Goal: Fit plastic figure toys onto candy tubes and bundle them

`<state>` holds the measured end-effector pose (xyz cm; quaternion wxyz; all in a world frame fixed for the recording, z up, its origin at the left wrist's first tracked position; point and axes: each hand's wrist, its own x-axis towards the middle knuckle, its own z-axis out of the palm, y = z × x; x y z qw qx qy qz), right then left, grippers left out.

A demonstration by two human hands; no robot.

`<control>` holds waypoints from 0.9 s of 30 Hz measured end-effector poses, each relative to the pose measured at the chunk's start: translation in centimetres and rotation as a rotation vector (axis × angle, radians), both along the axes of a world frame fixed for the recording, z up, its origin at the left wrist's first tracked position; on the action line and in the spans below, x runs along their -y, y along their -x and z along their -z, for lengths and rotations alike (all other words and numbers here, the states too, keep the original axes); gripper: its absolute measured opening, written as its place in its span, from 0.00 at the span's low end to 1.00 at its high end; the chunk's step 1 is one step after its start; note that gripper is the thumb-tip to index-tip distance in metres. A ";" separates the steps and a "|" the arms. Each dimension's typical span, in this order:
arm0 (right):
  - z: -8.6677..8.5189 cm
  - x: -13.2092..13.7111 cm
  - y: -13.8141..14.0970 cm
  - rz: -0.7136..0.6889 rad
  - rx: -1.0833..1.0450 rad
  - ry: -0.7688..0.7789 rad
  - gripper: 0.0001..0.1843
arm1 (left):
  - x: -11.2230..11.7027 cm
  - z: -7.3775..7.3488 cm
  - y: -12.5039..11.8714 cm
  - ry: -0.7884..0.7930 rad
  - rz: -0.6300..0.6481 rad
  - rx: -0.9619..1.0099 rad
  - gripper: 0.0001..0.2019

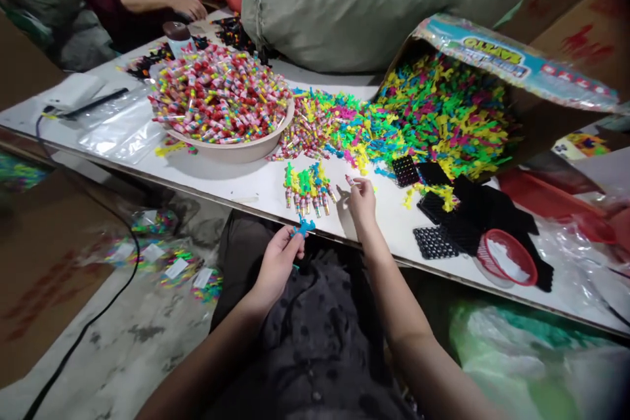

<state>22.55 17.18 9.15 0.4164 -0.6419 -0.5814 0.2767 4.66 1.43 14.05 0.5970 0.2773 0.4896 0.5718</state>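
My left hand [276, 261] pinches a small blue plastic figure [305, 226] just past the table's front edge. My right hand [363, 205], above the tabletop, has its fingers closed on a small candy-filled tube [349, 180] with a red end. Between the hands, toward the table's middle, lies a row of green, yellow and blue figures [304, 180] with clear candy tubes [308, 203] at their near ends. Beyond the row, loose tubes [302, 134] spread beside a heap of coloured figures [354, 121].
A wide basin [246, 149] heaped with tubes stands at left. An open carton [531, 69] spills figures at right, near black mesh pieces [436, 243] and a red basket [524, 256]. Plastic bags [121, 131] lie at far left. Another person's hand [189, 6] is at the back.
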 end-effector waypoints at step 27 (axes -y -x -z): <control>-9.4 15.1 3.2 -0.090 -1.470 0.300 0.15 | -0.3 -2.8 -3.3 -0.218 -0.076 0.173 0.12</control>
